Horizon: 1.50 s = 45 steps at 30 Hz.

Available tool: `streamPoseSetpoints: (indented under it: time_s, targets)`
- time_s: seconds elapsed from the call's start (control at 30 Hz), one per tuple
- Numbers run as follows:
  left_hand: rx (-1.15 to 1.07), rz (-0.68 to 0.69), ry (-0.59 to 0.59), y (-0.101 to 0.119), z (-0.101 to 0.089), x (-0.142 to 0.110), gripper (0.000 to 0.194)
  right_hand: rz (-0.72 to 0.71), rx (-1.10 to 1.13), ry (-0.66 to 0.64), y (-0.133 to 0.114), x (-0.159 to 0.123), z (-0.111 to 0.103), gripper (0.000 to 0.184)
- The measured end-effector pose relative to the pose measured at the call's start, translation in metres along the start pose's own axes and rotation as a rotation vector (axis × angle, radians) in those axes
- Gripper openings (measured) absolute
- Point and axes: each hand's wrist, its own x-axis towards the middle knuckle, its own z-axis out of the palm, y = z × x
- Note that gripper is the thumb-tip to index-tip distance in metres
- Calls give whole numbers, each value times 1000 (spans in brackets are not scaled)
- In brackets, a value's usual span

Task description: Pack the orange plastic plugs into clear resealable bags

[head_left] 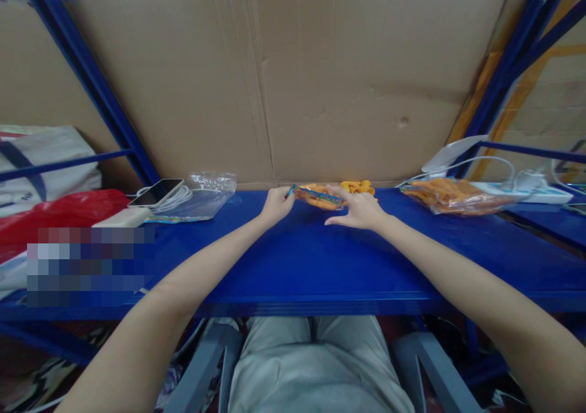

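Observation:
At the back of the blue tabletop, my left hand (pixel 276 205) is closed in a pinch on the left end of a small clear plastic bag (pixel 315 197). Orange pieces show inside the bag, and a blue printed strip runs along its near edge. My right hand (pixel 364 210) is at the bag's right end, its fingers over the top and its thumb stretched out apart. Loose yellow-orange pieces (pixel 358 186) lie just behind my right hand, partly covered by it. Their exact kind is too small to tell.
Flat clear bags (pixel 208 201) lie on the left beside a phone (pixel 158 192) and a coiled white cable (pixel 176 198). Further left is a red plastic bag (pixel 77 208). A larger bag of orange pieces (pixel 451 194) lies right. Cardboard (pixel 348 83) stands behind, between blue posts (pixel 98 89).

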Motion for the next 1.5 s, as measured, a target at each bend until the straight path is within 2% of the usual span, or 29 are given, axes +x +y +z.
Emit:
streamPoseSetpoints:
  time_s: [0.07,0.13,0.23,0.37,0.5,0.57,0.67,0.83,0.93,1.1,1.2,1.3,1.4,1.5]
  targets:
    - [-41,21,3,0,0,0,32,60,-27,21,-3,1,2,74]
    - [-74,69,6,1,1,0,33,143,67,7,-2,3,6,57]
    - [-79,128,13,1,1,-1,33,238,391,-48,4,8,14,58]
    - [13,86,11,-8,0,-2,25,356,723,-17,12,13,22,54]
    - [121,57,-119,-26,-4,-3,53,403,909,9,16,14,25,46]
    - [125,50,-188,-32,-6,-3,56,398,962,2,17,13,26,44]
    - [48,45,-227,-35,-5,-1,54,361,998,-14,19,12,27,41]
    - [-46,-36,-254,-29,4,0,42,291,961,-10,23,12,29,41]
    - [-116,-60,-212,-23,8,2,39,308,847,-18,26,13,29,39]
    - [-192,62,-46,-12,8,4,36,378,404,-31,26,14,15,34]
    - [-165,173,23,-6,9,4,33,453,216,-70,24,15,4,44]
    - [-162,207,-18,1,12,3,30,527,182,-93,23,15,-3,50]
    - [-222,84,-119,7,14,1,33,537,247,-102,24,15,-4,48]
    - [-277,-52,-204,10,14,2,48,528,301,-97,25,16,-4,48]
